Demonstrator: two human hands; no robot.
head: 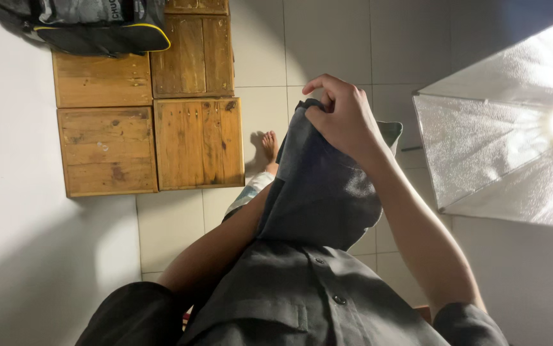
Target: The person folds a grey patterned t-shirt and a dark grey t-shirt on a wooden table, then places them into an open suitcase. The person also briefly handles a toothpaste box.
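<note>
Pale floor tiles point(327, 45) under us, our right hand point(343, 118) pinches the dark shirt's point(318, 192) edge, left hand's hidden behind it, so we'd best keep the cloth taut.

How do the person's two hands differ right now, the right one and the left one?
The right hand is in plain view, raised in front, fingers pinching the top edge of the dark grey garment. The left hand is hidden behind that garment; only its forearm shows, reaching under the cloth. The right arm catches warm light, while the left forearm lies in shadow. Both arms are bare below short dark sleeves.
</note>
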